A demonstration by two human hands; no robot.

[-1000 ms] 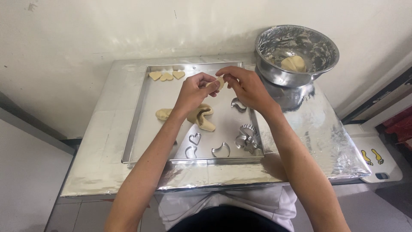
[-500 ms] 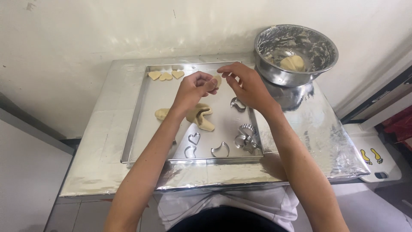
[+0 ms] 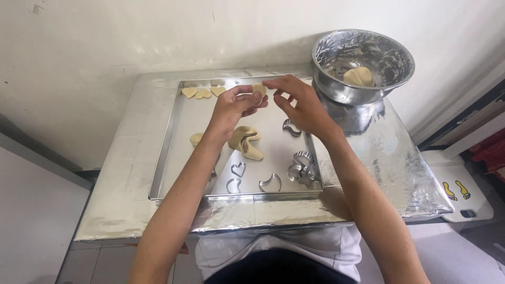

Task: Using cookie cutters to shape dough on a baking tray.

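Over the metal baking tray (image 3: 171, 138), my left hand (image 3: 234, 108) pinches a small piece of pale dough (image 3: 259, 90) at its fingertips. My right hand (image 3: 300, 105) hovers just right of it, fingers spread and curved toward the piece, holding nothing that I can see. Under the hands lies a folded scrap of rolled dough (image 3: 246, 141). Three heart-shaped cut-outs (image 3: 202, 92) line the tray's far left corner, and another dough piece (image 3: 196, 139) lies beside my left forearm.
Several metal cookie cutters lie on the tray: a heart (image 3: 239, 169), a crescent (image 3: 270, 182), a round fluted one (image 3: 301, 165) and a curved one (image 3: 290, 127). A steel bowl (image 3: 363, 63) with a dough lump (image 3: 357, 77) stands at the back right on the foil-covered table (image 3: 126, 205).
Both hands have shifted slightly toward the tray's far edge, still together over the same small dough piece. Nothing else on the tray has moved.
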